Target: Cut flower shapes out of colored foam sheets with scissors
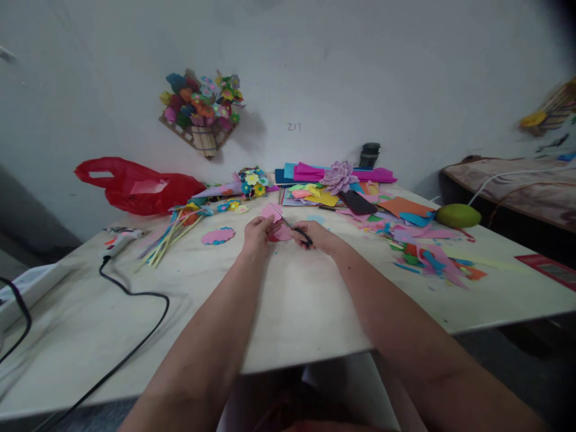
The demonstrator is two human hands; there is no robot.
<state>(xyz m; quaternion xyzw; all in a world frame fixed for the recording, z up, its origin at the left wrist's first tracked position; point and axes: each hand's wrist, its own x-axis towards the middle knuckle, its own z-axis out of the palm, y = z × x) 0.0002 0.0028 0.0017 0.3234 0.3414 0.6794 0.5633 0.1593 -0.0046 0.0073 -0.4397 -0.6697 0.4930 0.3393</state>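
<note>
Over the middle of the table, my left hand point(258, 233) pinches a small piece of pink craft paper point(270, 212). My right hand point(318, 236) grips black-handled scissors point(304, 235), whose blades point up and left against the pink piece. Beneath the blades, more pink paper point(283, 233) shows, with a bit of red beside it. Left of my left hand lies a pink scalloped disc point(218, 236) with blue along its edge.
A glue gun point(121, 241) with a black cord lies at left, near a white power strip point(33, 288) and a red plastic bag point(141, 189). Coloured scraps point(432, 255) and a green mango-like fruit point(459, 215) are at right. Paper flowers point(254, 182) and coloured sheets point(310, 174) line the back.
</note>
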